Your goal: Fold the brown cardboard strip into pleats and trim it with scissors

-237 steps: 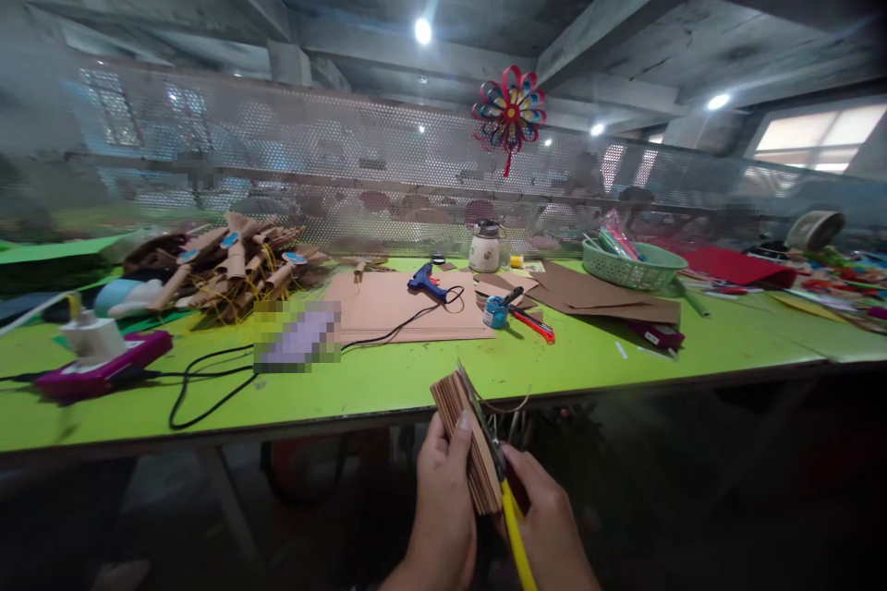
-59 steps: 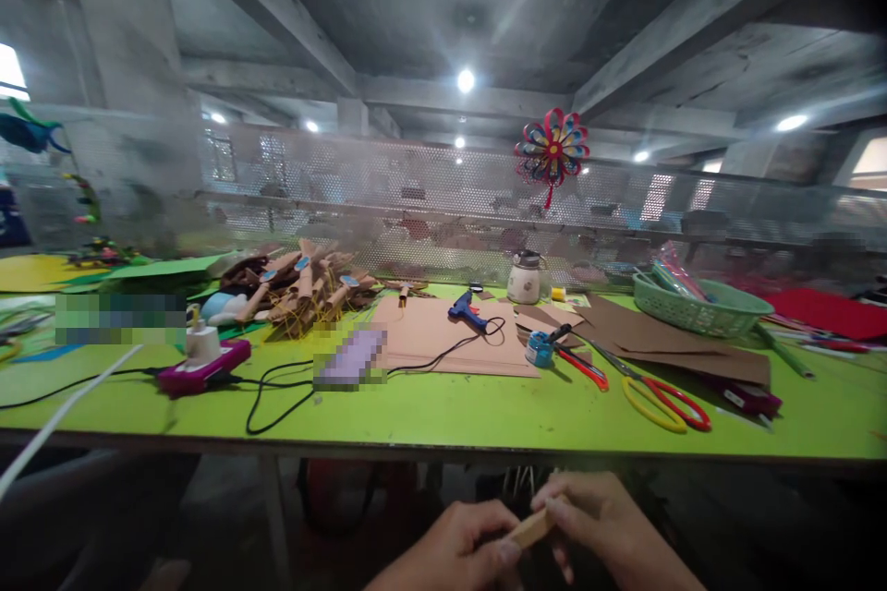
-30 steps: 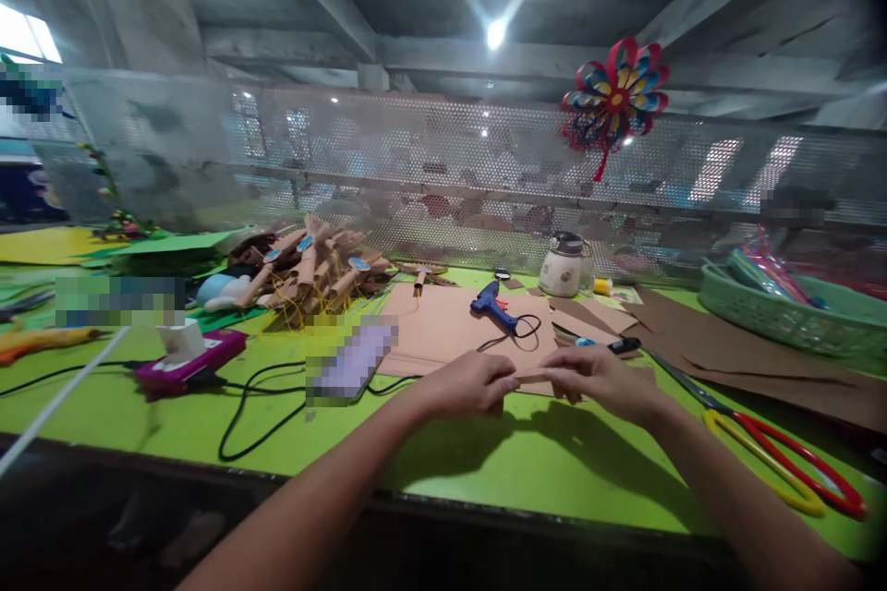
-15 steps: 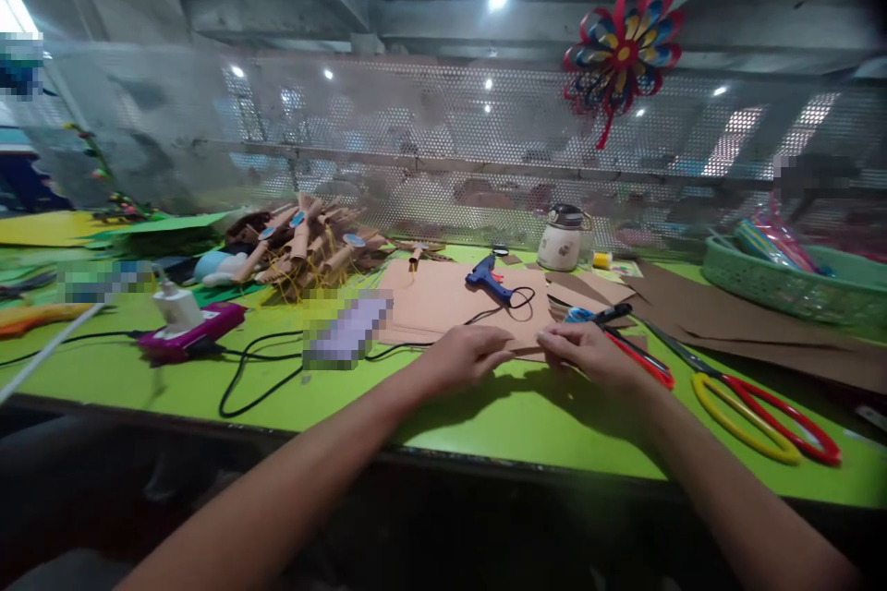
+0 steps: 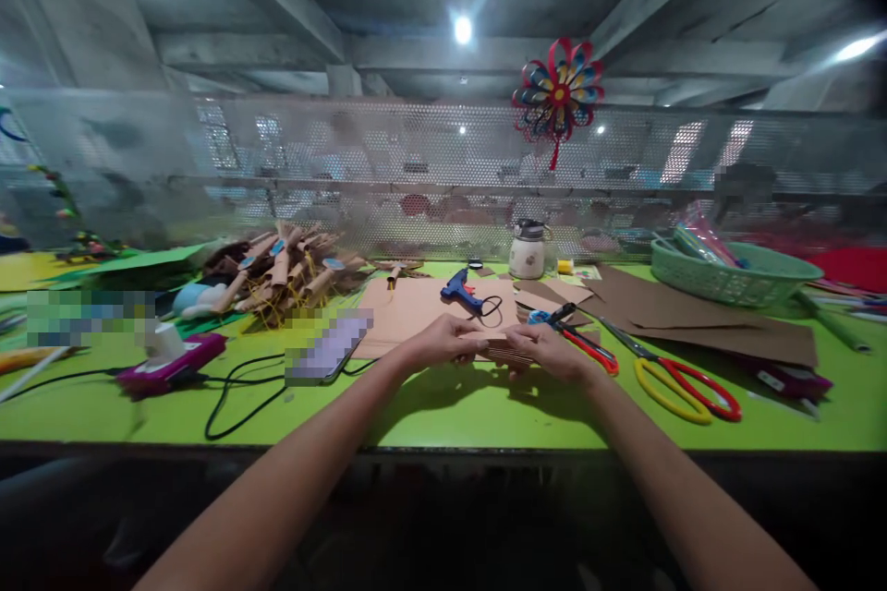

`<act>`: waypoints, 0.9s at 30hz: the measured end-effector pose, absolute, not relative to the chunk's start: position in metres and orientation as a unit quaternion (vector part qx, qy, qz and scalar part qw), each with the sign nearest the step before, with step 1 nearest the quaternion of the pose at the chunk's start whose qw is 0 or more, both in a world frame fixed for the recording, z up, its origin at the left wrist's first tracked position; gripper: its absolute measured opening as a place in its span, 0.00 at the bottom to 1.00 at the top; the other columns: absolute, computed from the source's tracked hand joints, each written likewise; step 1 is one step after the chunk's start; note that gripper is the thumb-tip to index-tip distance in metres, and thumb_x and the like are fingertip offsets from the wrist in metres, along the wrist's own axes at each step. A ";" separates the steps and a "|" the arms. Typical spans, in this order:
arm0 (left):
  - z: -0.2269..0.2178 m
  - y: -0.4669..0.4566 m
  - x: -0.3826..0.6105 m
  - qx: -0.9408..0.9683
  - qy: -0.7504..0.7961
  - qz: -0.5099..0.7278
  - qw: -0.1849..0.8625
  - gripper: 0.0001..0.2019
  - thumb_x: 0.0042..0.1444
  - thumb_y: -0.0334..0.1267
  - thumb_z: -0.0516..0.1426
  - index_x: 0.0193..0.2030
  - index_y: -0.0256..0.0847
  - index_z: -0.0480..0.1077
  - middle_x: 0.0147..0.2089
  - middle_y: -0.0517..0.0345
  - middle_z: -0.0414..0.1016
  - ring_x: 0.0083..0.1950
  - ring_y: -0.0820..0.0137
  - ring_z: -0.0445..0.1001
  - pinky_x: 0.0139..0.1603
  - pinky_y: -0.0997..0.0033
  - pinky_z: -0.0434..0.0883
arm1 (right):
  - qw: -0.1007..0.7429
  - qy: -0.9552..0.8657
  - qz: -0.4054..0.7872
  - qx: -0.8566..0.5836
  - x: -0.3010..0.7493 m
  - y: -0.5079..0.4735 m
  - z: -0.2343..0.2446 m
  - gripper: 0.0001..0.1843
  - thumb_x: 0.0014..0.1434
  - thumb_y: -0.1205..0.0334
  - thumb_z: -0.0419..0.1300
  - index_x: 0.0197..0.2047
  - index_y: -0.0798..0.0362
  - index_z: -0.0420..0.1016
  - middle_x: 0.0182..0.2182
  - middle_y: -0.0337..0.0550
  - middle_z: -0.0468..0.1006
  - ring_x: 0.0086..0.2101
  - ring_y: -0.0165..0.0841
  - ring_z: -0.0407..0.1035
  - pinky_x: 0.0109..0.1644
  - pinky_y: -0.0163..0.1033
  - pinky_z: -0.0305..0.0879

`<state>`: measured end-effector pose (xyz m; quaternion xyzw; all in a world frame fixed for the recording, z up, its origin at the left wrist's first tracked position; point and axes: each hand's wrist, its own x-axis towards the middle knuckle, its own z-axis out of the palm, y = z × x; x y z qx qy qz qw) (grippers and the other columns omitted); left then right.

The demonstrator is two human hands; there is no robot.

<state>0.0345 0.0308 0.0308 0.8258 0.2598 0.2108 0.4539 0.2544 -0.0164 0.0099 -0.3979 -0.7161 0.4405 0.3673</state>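
Both my hands reach out over the green table (image 5: 443, 411). My left hand (image 5: 443, 342) and my right hand (image 5: 547, 353) pinch the two ends of a folded brown cardboard strip (image 5: 503, 351), held low over the table at the front edge of a flat brown cardboard sheet (image 5: 416, 309). A blue glue gun (image 5: 461, 289) lies on that sheet just behind my hands. Yellow and red scissors (image 5: 675, 383) lie to the right of my right hand, with a red cutter (image 5: 589, 349) between them and my fingers.
A pile of rolled cardboard pieces (image 5: 291, 272) sits at back left, a pink power strip (image 5: 170, 365) with black cables at left. A white jar (image 5: 527, 251), a green basket (image 5: 735, 272) and brown sheets (image 5: 679, 314) stand at the back right. A perforated metal screen (image 5: 416, 175) closes the far side.
Earlier I cut the folded cardboard with the scissors below the table edge; the scissors now lie on the table. My hands have carried the strip up over the table and hold it near the sheet.
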 end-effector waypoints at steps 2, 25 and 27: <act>0.024 0.033 0.036 0.824 0.261 0.228 0.449 0.27 0.54 0.54 0.56 0.46 0.29 0.74 0.23 0.59 0.68 0.24 0.76 0.64 0.26 0.77 0.61 | 0.351 -0.701 0.482 -0.391 0.255 -0.016 0.010 0.30 0.59 0.38 0.50 0.45 0.58 0.73 0.32 0.47 0.77 0.23 0.30 0.69 0.27 0.36 0.65; 0.024 0.045 -0.116 0.678 0.732 0.005 -0.065 0.38 0.48 0.54 0.51 0.64 0.38 0.54 0.50 0.35 0.74 0.48 0.46 0.73 0.42 0.55 0.67 | 0.366 -0.728 0.384 -0.435 0.252 -0.012 0.005 0.25 0.58 0.45 0.55 0.20 0.56 0.65 0.16 0.37 0.64 0.18 0.24 0.57 0.23 0.31 0.52; 0.021 0.044 -0.116 0.674 0.734 0.023 -0.083 0.36 0.47 0.50 0.52 0.62 0.36 0.56 0.47 0.35 0.75 0.47 0.47 0.74 0.41 0.57 0.68 | 0.365 -0.727 0.377 -0.442 0.251 -0.011 0.004 0.24 0.59 0.46 0.54 0.20 0.56 0.65 0.16 0.36 0.64 0.18 0.24 0.57 0.23 0.31 0.52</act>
